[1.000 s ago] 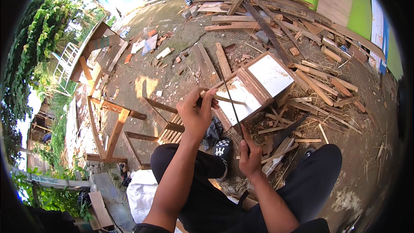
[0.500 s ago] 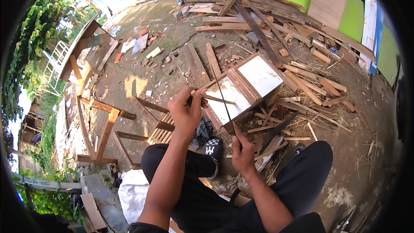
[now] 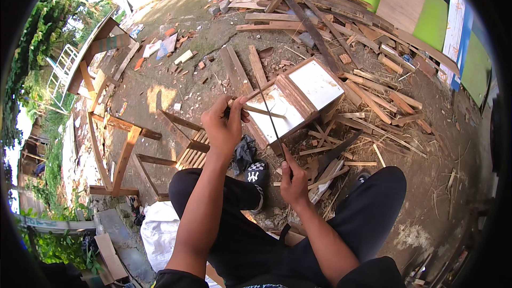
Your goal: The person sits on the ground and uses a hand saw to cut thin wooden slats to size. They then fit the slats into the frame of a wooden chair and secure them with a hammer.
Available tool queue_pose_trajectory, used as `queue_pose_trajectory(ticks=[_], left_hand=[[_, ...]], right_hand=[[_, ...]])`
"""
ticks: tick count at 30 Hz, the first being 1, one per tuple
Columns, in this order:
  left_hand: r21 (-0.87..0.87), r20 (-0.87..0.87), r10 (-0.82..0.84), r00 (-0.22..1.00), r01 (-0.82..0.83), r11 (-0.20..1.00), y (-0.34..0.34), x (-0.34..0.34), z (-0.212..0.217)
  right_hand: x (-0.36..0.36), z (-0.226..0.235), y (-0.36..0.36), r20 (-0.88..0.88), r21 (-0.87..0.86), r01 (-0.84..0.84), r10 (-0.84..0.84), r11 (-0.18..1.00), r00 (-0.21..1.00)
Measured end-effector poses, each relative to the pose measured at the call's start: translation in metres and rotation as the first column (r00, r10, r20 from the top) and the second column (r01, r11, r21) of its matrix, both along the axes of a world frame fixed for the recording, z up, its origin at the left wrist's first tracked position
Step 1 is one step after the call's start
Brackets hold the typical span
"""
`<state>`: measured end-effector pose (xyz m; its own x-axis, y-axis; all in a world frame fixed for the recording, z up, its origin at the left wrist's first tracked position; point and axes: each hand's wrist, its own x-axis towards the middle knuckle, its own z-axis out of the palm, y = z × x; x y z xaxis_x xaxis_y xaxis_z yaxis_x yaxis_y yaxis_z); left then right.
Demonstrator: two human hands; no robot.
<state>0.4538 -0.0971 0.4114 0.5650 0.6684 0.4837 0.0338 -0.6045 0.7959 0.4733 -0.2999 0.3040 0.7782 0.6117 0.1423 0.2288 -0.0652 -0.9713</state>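
Head view first: what are the fingers doing?

— The left hand (image 3: 224, 125) is curling its fingers and thumb around a thin wooden strip (image 3: 261, 110), pinching it near one end. The right hand (image 3: 293, 181) is closing in a fist around the handle of a long, narrow blade (image 3: 270, 117), thumb lying along the top.

— How is the strip looking?

— Pale, slender and flat, like a split sliver of wood or bamboo. It is sticking out to the right of the left hand, nearly level, its free end pointing over the white panel of a wooden box (image 3: 298, 98).

— And the blade?

— Dark and thin, rising from the right fist up and to the left. It is crossing the strip just beside the left fingertips; whether the edge is biting into the wood, I cannot tell.

— Where is all this sitting?

— Both hands are working above the person's knees, in black trousers, with a black-and-white shoe (image 3: 256, 173) showing below. The box is resting on bare dirt just beyond the hands, among scattered wood offcuts (image 3: 368, 101). A wooden frame (image 3: 120, 149) is lying to the left, well apart.
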Motion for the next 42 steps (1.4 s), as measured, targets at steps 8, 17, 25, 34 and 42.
queue_pose_trajectory(ticks=[8,17,25,34,42], left_hand=[[0.008,0.026,0.018,0.999,-0.018,1.000,0.005,-0.001,-0.008],[0.059,0.002,0.008,1.000,-0.009,0.998,-0.001,0.007,-0.006],[0.064,0.000,0.017,1.000,-0.017,0.998,-0.004,0.008,-0.005],[0.015,0.041,-0.022,0.999,0.021,1.000,-0.005,0.017,0.000],[0.065,0.035,-0.007,0.999,0.005,0.998,-0.003,0.014,0.000]], right_hand=[[-0.003,0.010,-0.008,-0.104,-0.199,-0.059,0.038,0.978,0.994],[-0.009,-0.018,-0.015,-0.016,-0.117,0.023,-0.025,0.993,1.000],[-0.017,-0.018,-0.028,-0.125,-0.188,-0.015,-0.009,0.982,0.992],[-0.007,-0.051,-0.028,-0.101,-0.272,0.088,-0.120,0.958,0.988],[-0.001,-0.040,-0.031,-0.174,-0.328,0.038,-0.099,0.944,0.980]])
